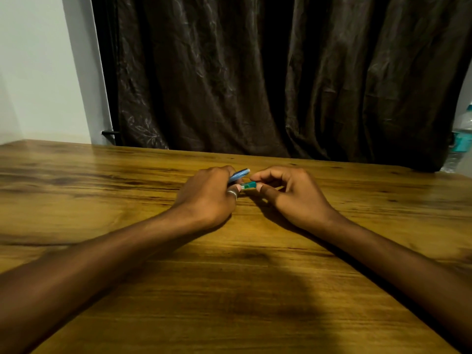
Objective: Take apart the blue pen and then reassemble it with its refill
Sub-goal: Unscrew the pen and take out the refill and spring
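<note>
Hands meet over the far middle of a wooden table [127,226], where we see both forearms stretched out from the near edge and resting low on the grain. The left hand [207,198], a silver ring [232,194] on its thumb, is curled closed around the light blue pen barrel [240,175], which pokes out of the fist toward the right and slightly upward, its open end just beside the right hand's forefinger. The right hand [293,198] pinches a short teal pen piece [248,185] between thumb and fingertips; this piece lies level, just below the barrel, and its left end touches the left thumb's tip, so we take it that both hands have some hold on it. We cannot tell from this angle whether the teal piece is a cap, a grip section or part of the refill, since the fingers hide most of it and the light is dim. The two pen parts sit close together yet appear apart, with a narrow gap between barrel and teal piece. Both hands hover just above or on the tabletop, casting a dark shadow toward the near side. Behind the table hangs a dark brown curtain [281,72], with a pale wall [38,60] at far left and a clear plastic water bottle [459,139] with a teal label at the far right edge.
</note>
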Available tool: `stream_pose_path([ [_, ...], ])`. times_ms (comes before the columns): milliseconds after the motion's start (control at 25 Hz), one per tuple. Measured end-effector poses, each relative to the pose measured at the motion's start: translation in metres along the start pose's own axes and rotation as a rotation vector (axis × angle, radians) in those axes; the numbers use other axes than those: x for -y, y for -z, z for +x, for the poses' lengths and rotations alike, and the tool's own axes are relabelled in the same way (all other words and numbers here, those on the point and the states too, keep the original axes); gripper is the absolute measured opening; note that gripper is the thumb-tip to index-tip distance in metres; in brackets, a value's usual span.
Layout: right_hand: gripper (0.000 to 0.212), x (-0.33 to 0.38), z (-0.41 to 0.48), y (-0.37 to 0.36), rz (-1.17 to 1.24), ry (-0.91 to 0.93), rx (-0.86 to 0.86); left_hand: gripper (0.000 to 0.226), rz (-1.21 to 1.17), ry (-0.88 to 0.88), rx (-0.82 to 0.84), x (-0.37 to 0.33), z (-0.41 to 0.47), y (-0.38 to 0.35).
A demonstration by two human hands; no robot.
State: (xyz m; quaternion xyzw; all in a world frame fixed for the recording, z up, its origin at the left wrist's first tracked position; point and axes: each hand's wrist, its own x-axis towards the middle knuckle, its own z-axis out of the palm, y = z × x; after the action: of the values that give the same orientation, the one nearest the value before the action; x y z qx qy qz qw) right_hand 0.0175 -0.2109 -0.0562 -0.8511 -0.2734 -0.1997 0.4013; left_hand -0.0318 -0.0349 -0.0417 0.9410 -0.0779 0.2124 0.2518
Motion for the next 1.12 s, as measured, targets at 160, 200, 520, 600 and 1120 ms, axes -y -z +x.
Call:
stream_pose_path([
  [160,0.02,-0.001,-0.001,0.0,0.118,-0.06,-0.015,0.023,-0.003,-0.025,-0.022,0.001,-0.001,-0.004],
  [200,0.019,0.0,-0.002,0.001,0.136,-0.071,-0.02,0.024,0.0,-0.029,-0.028,0.0,-0.002,-0.005],
  [520,0.018,0.005,-0.003,0.001,0.14,-0.099,-0.055,0.033,0.109,-0.105,-0.112,0.001,-0.005,-0.012],
  [600,0.016,0.006,-0.004,0.001,0.174,-0.113,-0.064,0.034,0.118,-0.109,-0.122,0.001,-0.005,-0.013],
  [1120,0.023,0.007,-0.001,-0.008,-0.34,0.28,0.014,0.03,0.122,0.041,-0.302,0.006,-0.002,-0.01],
])
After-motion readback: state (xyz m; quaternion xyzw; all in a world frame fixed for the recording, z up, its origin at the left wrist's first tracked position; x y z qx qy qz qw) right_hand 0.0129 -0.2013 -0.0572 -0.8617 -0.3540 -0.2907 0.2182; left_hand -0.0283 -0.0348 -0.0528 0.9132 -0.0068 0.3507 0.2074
